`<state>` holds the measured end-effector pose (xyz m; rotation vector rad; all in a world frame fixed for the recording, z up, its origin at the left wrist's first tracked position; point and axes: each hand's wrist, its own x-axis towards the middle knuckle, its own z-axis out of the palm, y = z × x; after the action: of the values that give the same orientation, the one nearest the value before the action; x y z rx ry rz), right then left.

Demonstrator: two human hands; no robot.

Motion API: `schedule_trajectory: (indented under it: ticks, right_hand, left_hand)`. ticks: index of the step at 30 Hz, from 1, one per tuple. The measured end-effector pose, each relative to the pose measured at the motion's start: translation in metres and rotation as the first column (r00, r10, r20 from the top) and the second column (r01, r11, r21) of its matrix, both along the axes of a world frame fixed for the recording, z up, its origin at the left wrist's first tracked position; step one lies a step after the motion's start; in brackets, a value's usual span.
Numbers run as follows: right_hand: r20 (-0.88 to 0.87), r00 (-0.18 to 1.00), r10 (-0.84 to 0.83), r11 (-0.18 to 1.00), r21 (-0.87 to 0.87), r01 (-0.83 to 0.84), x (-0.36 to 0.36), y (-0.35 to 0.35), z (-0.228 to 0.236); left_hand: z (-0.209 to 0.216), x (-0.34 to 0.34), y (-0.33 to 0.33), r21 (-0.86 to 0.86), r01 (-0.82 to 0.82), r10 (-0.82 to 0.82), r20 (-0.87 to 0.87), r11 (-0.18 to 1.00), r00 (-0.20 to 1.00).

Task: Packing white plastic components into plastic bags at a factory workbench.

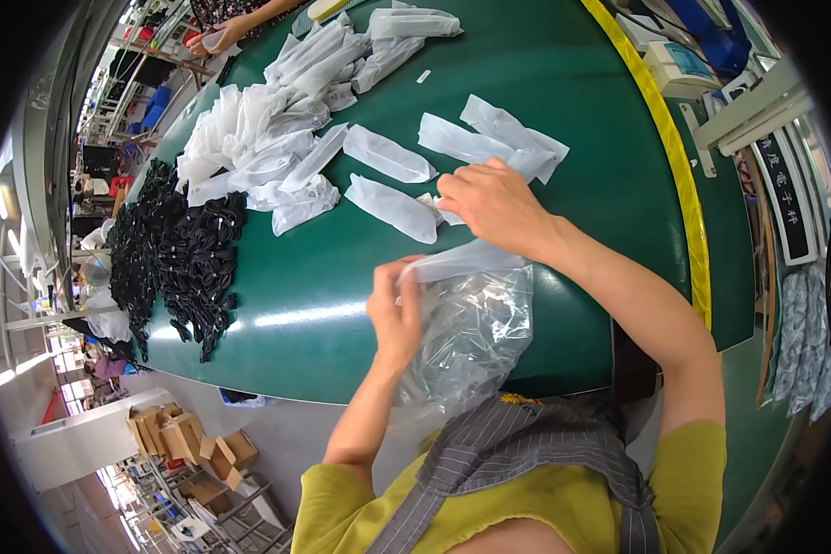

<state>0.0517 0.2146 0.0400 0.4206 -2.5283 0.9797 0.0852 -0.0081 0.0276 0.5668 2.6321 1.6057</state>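
My left hand [397, 309] is closed on the edge of a large clear plastic bag [471, 323], which hangs over the table's near edge. Inside its mouth lies a long frosted white packet [466, 260]. Just above the bag, my right hand [494, 205] is closed, its fingers on the end of a small white piece [450, 216] that looks like part of a packet; the grip is mostly hidden. Left of that hand are two loose frosted packets, one nearer [392, 208] and one farther [390, 153]. More packets [494, 138] lie beyond it.
A heap of frosted packets [249, 138] covers the far left of the green table [295, 277]. Beside it sits a pile of black cords [180, 249]. Yellow tape [679, 175] runs down the right side. Another person's hand [222, 37] shows at far left; cardboard boxes [185, 439] stand lower left.
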Motion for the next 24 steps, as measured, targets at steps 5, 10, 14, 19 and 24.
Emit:
schedule_trajectory:
  ticks: [5,10,14,19,24]
  right_hand:
    - [0.238,0.947,-0.214,0.977,0.047,0.209,-0.005,-0.027,-0.036]
    - [0.074,0.978,-0.197,0.980,0.050,0.194,0.023,0.004,-0.018]
    - [-0.019,0.986,-0.164,0.936,0.312,0.162,0.057,0.047,-0.021]
    - [0.022,0.990,-0.137,0.959,0.252,0.127,0.055,0.062,-0.041]
    - [0.315,0.949,0.016,0.999,-0.036,-0.005,0.047,0.043,-0.032]
  left_hand:
    - [-0.003,-0.014,-0.004,-0.294,-0.048,-0.008,-0.187,0.955,0.982]
    - [0.019,-0.008,0.006,-0.577,0.051,-0.420,-0.528,0.815,0.738]
    - [0.006,-0.034,0.022,-0.660,0.431,-0.720,-0.250,0.616,0.647]
    - [-0.009,-0.046,0.038,-0.547,0.532,-0.677,-0.089,0.647,0.731]
    - [-0.004,-0.033,0.055,-0.546,0.468,-0.707,-0.402,0.695,0.581]
